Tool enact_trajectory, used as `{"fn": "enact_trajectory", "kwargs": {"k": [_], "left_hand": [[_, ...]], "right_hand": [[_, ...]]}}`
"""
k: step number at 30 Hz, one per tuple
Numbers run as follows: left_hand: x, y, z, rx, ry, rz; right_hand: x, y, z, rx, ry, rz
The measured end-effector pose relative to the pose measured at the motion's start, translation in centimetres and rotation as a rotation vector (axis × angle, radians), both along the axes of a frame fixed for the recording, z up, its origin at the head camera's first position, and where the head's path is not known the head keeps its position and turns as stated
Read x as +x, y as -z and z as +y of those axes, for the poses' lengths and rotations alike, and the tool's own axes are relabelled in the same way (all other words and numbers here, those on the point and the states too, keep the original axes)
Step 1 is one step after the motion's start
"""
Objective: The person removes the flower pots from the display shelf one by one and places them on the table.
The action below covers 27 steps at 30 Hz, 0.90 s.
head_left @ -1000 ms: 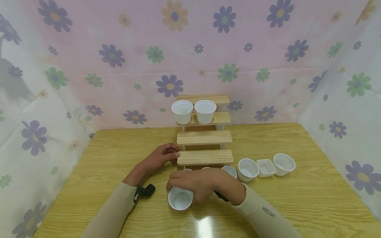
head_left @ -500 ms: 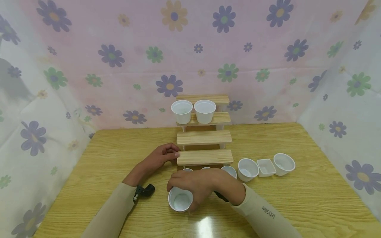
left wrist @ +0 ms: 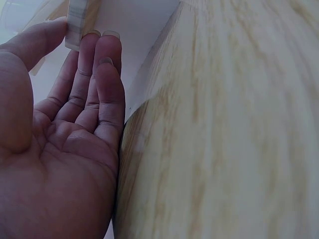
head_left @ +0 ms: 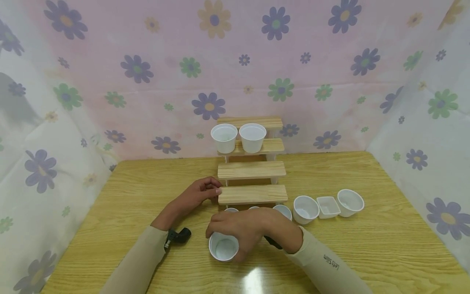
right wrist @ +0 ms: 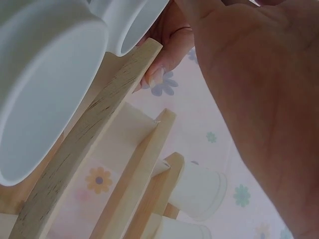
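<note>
In the head view my right hand (head_left: 238, 228) grips a round white plastic cup (head_left: 225, 248) low in front of the wooden step shelf (head_left: 253, 194). Its fingers reach over the cup's far rim, and the thumb lies along the near right side. The cup's mouth faces up towards me. At the left end of the lowest visible plank, my left hand (head_left: 202, 191) pinches the wood. The left wrist view shows the thumb on one side of the plank end (left wrist: 76, 22) and fingertips on the other. Two white cups (head_left: 224, 139) stand on an upper step.
Several small white cups (head_left: 282, 212) sit before the shelf, partly hidden by my right hand. To the right stand a round cup (head_left: 306, 209), a square cup (head_left: 328, 207) and another round cup (head_left: 350, 202) on the wooden table (head_left: 385, 245). Flowered cloth (head_left: 147, 102) hangs behind.
The cup in my right hand has shifted and turned slightly, moving a touch to the right. My left hand stays in place at the shelf.
</note>
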<state>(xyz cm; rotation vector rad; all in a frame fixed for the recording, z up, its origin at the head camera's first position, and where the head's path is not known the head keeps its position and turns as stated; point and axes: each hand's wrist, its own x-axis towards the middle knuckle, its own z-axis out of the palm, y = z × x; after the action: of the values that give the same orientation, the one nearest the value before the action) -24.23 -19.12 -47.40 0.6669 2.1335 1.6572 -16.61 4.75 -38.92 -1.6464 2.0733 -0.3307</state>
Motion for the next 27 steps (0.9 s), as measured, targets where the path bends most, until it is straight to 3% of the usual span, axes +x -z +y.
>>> {"fn": "enact_trajectory", "kwargs": {"k": [8,17,27], "left_hand": [[0.0,0.1,-0.2,-0.022,0.000,0.005],[0.1,-0.2,-0.1,-0.027,0.006,0.019],[0.0,0.0,-0.2,0.012,0.033,0.009]], "right_hand": [[-0.4,-0.3,0.1,-0.113,-0.015,-0.033],[-0.8,-1.1,0.6,-0.219,0.149,0.012],[-1.5,-1.7,1.0,-0.402,0.229,0.028]]}}
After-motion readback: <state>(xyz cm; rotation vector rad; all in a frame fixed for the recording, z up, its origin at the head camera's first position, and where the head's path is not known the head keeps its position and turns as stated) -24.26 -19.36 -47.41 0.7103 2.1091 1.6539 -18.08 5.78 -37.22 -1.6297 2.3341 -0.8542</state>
